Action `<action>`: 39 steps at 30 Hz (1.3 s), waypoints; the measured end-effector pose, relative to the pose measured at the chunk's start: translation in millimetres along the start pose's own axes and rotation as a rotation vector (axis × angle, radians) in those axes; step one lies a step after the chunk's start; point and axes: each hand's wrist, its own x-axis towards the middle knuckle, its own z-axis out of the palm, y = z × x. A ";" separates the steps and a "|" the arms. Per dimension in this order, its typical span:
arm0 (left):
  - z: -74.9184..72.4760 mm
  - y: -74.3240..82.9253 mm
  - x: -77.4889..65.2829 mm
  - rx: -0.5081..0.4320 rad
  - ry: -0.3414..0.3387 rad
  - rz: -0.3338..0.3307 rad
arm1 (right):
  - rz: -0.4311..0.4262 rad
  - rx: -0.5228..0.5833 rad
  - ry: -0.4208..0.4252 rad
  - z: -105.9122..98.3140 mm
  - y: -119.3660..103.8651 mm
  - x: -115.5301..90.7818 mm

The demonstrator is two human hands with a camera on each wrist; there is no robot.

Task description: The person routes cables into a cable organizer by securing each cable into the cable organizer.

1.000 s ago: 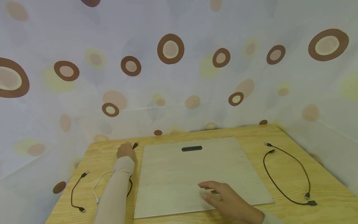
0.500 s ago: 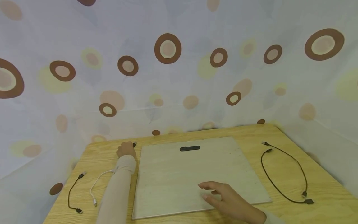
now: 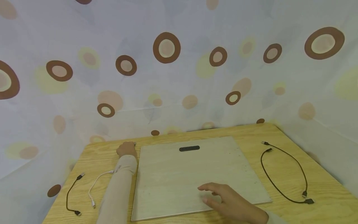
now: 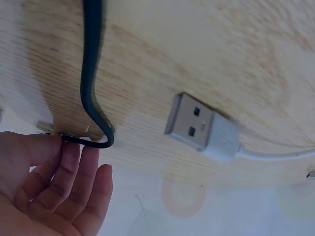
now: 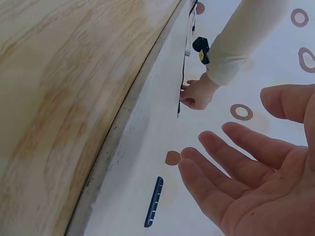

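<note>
At the far left of the table, my left hand (image 3: pixel 127 149) pinches a black USB cable (image 4: pixel 92 73) near one end, between thumb and forefinger. The cable's metal plug tip (image 3: pixel 135 143) peeks out past the hand in the head view, while my forearm covers the rest of it. A white USB cable (image 3: pixel 96 183) lies just left of my forearm; its USB plug (image 4: pixel 197 125) shows large in the left wrist view. Over the front part of a pale board (image 3: pixel 167 174), my right hand (image 3: pixel 226 199) hovers with loosely bent fingers and holds nothing.
On the board's far edge lies a black slim cable-holder-like strip (image 3: pixel 189 148). A short black cable (image 3: pixel 68 196) is at the left of the wooden table (image 3: pixel 237 132). Two longer black cables (image 3: pixel 268 177) (image 3: pixel 303 171) curve along the right side. A patterned sheet (image 3: pixel 179 81) hangs behind.
My left hand has turned slightly and covers more of the black cable's plug end. The view has shifted a little to the right. My right hand stays nearly still.
</note>
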 end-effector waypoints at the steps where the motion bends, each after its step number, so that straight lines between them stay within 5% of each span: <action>1: 0.0 0.3 -0.2 0.009 0.004 -0.002 | -0.007 -0.015 0.008 -0.1 0.0 0.3; 13: -2.6 -4.6 1.1 0.000 0.026 0.033 | -0.027 -0.006 0.046 -3.7 -1.9 -0.3; 20: -5.6 -14.3 4.4 -0.021 -0.063 0.057 | -0.001 -0.087 0.083 -4.3 -1.5 -1.4; 27: -21.2 -17.7 -3.6 -0.025 -0.058 0.105 | -0.033 -0.086 0.077 -7.0 -1.7 -1.2; 34: -45.0 -6.4 -13.7 -0.007 0.002 0.260 | -0.053 -0.038 0.060 -5.3 -0.6 -2.5; 39: -63.8 -0.8 -19.0 0.001 -0.016 0.289 | -0.045 -0.025 0.055 -3.3 -0.7 -4.2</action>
